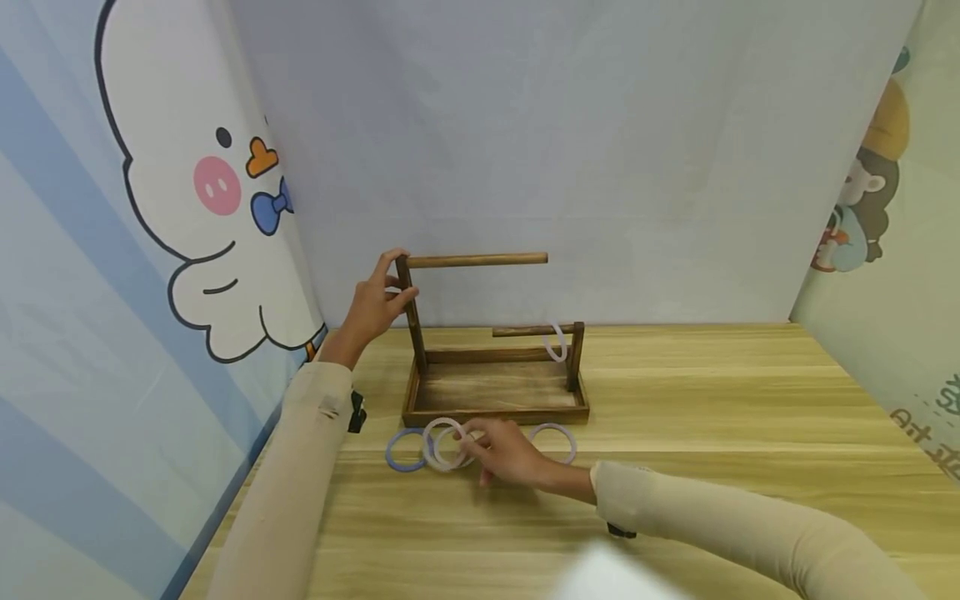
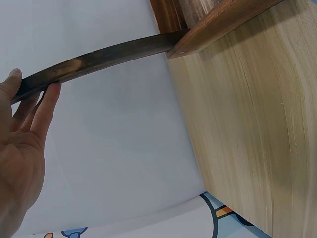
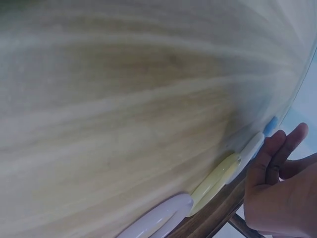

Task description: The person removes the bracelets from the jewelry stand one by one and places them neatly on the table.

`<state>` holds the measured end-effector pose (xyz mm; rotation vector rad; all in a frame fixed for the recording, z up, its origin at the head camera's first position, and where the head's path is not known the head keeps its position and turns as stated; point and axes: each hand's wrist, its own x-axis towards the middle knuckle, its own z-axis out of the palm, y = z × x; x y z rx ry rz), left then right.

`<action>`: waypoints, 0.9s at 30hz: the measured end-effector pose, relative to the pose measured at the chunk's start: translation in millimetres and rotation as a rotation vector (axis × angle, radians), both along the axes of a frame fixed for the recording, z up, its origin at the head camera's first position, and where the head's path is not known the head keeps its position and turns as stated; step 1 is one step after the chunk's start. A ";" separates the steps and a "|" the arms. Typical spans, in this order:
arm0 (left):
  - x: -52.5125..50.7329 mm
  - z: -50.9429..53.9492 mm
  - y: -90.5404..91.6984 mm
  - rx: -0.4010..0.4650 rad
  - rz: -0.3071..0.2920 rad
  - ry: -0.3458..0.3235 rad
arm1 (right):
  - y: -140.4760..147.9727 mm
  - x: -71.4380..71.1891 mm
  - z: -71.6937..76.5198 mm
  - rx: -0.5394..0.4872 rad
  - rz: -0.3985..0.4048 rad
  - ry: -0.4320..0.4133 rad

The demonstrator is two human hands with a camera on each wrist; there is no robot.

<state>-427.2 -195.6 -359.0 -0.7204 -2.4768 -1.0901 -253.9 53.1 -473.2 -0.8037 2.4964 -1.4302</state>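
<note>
My left hand grips the top of the tall post of a dark wooden stand, thumb and fingers on opposite sides of the post. Over the table in front, my right hand pinches a pale pinkish bangle at its right side; the right wrist view hides it behind the fingers. Below lie a blue bangle, a white bangle, a yellow bangle and a lilac bangle. Another pale bangle hangs on the stand's short lower bar.
The stand's long upper bar points right and carries nothing. A shallow tray forms its base. Behind the wooden table hangs a grey cloth, and a printed panel borders the left side. A blurred white object shows at the near edge.
</note>
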 end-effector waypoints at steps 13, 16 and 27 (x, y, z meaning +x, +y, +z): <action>-0.2 -0.4 0.3 0.014 -0.002 -0.014 | -5.7 8.1 -4.0 0.035 -0.008 -0.039; -0.3 0.3 0.4 0.018 -0.001 -0.019 | -7.3 8.7 -4.7 0.043 -0.003 -0.045; 1.2 0.4 1.4 0.012 0.010 -0.025 | -9.7 13.2 -5.5 0.035 0.014 -0.061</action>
